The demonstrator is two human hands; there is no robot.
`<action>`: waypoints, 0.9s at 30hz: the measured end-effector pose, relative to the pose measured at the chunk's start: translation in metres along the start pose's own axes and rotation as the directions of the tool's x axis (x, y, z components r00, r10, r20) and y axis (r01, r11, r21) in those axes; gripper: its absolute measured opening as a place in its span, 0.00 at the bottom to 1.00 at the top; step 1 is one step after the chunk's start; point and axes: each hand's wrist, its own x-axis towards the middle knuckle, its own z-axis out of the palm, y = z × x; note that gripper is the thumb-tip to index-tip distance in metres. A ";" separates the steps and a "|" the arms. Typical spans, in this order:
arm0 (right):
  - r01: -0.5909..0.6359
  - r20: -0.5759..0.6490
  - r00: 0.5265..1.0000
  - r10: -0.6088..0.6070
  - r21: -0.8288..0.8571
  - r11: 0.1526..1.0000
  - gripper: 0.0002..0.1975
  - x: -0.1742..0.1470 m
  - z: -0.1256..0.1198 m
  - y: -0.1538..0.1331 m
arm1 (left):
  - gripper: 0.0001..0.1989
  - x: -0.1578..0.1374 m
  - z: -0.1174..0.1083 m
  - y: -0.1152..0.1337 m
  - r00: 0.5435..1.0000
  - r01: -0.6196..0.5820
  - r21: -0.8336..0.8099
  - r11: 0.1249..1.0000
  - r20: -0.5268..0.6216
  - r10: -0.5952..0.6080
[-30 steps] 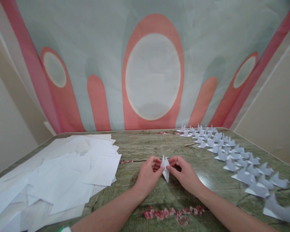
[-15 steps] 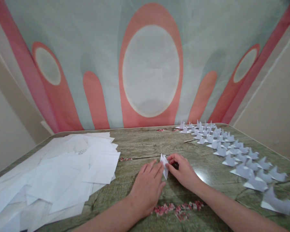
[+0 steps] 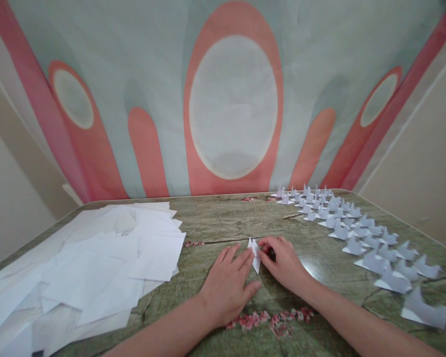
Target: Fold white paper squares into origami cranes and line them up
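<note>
Here's the left hand (image 3: 226, 287), palm down, fingers slightly spread and reaching forward, the foremost fingertips right at the left edge of a small folded paper (image 3: 255, 260). The thumb juts out below, apart from the paper. And over on the other side, the right hand (image 3: 284, 263) is curled, thumb and forefinger up against the paper's right edge; whether they pinch it, I cannot tell. So the paper sits between the two sets of fingertips, narrow points facing away, one point toward the wearer, on the wood-patterned table (image 3: 215, 218). Well left of the left fingers, loose white sheets (image 3: 104, 267) overlap in a broad spread. Well right of the right fingers, folded white figures (image 3: 371, 262) stand in slanting rows. Nearer the wearer than all the fingertips, pink printed blossoms (image 3: 258, 319) run across the tabletop!
</note>
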 end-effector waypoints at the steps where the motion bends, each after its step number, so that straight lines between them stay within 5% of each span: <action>1: 0.023 0.004 1.000 -0.023 -0.024 0.999 0.05 -0.001 -0.002 -0.001 | 0.26 0.000 0.000 0.000 1.000 -0.003 -0.001 1.000 0.002 0.003; 7: 0.194 0.126 0.979 -0.162 -0.313 0.930 0.12 -0.014 -0.010 -0.015 | 0.27 0.001 -0.005 0.001 1.000 0.005 -0.004 1.000 0.026 -0.005; 13: 0.259 0.232 0.960 -0.157 -0.523 0.812 0.15 -0.022 -0.007 -0.026 | 0.27 0.001 -0.002 -0.001 1.000 0.000 0.009 1.000 0.023 -0.001; 27: 0.280 0.290 0.949 -0.124 -0.592 0.756 0.13 -0.021 -0.010 -0.037 | 0.25 0.011 -0.007 0.001 1.000 -0.018 0.126 0.992 -0.011 0.019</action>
